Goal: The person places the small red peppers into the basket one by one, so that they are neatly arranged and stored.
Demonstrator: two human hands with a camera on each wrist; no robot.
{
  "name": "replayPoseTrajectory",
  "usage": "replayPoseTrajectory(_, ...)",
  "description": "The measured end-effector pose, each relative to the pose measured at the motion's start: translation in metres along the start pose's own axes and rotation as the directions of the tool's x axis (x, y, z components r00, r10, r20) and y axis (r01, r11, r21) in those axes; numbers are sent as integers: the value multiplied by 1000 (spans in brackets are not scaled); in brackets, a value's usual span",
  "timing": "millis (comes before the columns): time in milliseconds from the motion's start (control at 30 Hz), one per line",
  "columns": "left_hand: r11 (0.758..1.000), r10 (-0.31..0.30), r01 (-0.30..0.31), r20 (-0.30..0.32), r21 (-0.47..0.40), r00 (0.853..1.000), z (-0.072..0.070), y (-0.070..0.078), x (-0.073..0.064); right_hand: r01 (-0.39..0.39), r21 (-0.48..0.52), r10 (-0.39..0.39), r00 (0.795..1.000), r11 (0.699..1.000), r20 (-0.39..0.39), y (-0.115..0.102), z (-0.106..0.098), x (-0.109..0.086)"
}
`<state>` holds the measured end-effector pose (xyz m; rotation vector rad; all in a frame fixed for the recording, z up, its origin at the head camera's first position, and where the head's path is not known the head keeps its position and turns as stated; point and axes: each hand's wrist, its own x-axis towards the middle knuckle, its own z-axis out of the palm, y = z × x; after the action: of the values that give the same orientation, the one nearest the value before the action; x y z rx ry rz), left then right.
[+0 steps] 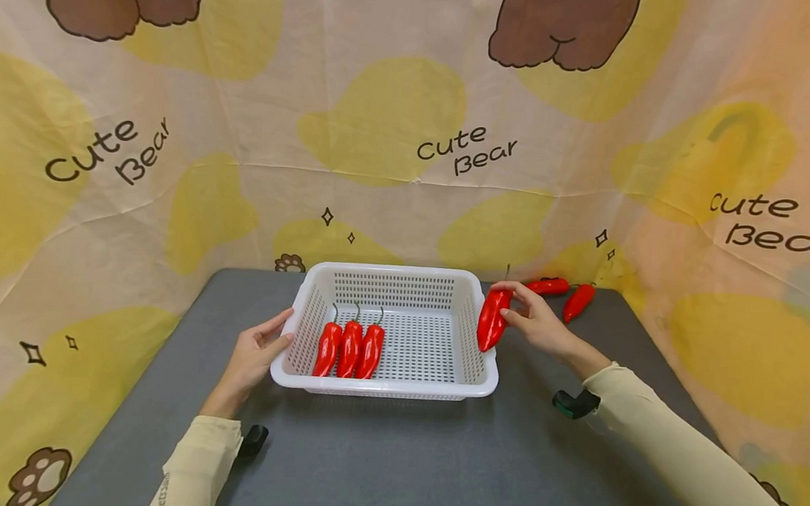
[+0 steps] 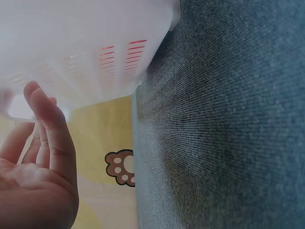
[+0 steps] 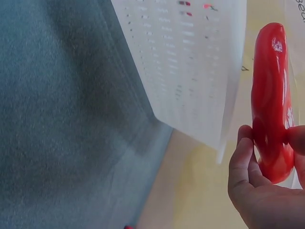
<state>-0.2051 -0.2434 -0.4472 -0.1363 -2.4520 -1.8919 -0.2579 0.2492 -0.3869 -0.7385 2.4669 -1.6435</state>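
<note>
At the right rim of a white basket (image 1: 396, 388), in the head view, the right hand (image 1: 540, 321) pinches a red pepper (image 1: 493, 321) near its stem end, the tapered tip hanging down; whether that tip touches the rim I cannot tell. It looks light and fairly firm, with a slick skin that could slide, so the broad shoulder below the stem seems the best place to hold. Three peppers (image 1: 350, 349) lie side by side in the basket, and two peppers (image 1: 579, 303) rest beyond the right hand on the grey table (image 1: 385, 462).

From the left wrist, the left hand (image 2: 45, 167) grips the basket's edge between thumb and fingers; the slotted wall looks like thin, slightly flexible plastic, above a finely ribbed table surface.

From the right wrist, thumb and fingers press opposite sides of the pepper, whose smooth, faintly lumpy body shines beside the perforated basket wall
</note>
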Motion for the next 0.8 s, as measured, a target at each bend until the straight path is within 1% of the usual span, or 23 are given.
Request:
replayPoseTrajectory(300,1000,0,0,-1,23,1000,-1,-1,0,10,32,-11,1000,999,26,-1,11,2)
replayPoseTrajectory(500,1000,-5,5,-2,18,1000,-1,-1,1,28,28,-29,999,999,46,-1,17,5)
replayPoseTrajectory(800,1000,-13,13,6,11,1000,-2,-1,0,0,28,-2,997,1000,72,-10,29,7)
